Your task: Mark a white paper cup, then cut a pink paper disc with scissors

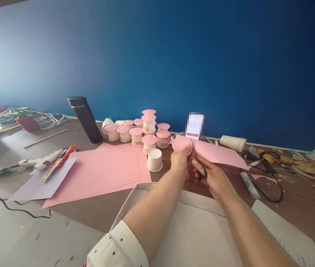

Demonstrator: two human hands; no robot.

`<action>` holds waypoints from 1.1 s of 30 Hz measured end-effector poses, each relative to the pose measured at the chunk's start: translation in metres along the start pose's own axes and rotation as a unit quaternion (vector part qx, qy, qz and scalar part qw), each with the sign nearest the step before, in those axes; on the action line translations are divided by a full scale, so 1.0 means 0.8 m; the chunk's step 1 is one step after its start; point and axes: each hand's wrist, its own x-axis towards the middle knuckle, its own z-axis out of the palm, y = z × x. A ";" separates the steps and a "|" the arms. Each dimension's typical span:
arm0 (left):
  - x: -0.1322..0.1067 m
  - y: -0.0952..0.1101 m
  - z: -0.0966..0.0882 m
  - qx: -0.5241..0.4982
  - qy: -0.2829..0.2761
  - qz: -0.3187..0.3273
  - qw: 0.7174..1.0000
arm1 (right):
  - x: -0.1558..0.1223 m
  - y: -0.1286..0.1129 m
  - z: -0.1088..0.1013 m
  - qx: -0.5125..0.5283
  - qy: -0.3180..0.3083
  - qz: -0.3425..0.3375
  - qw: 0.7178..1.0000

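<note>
Pinched in my left hand (pixel 180 159) is a sheet of pink paper (pixel 218 151), which curves out to the right over both hands. My right hand (pixel 211 176) grips black-handled scissors (pixel 199 163), their blades at the paper close to my left thumb. Just left of my hands, an upturned paper cup (pixel 155 160) stands bare. Behind it is a group of paper cups topped with pink paper discs (pixel 149 139), some of them stacked.
Large pink sheets (pixel 102 170) lie to the left, with a glue gun (pixel 42 161), a red cutter knife (pixel 60 161) and a lilac sheet (pixel 46 181). A black flask (pixel 85 120) stands behind. Nested cups (pixel 232 142), a glue tube (pixel 249 185) and cables are at right.
</note>
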 end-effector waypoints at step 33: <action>-0.004 0.004 -0.001 0.068 -0.003 0.012 0.998 | -0.002 -0.014 -0.002 -0.030 0.047 0.017 0.998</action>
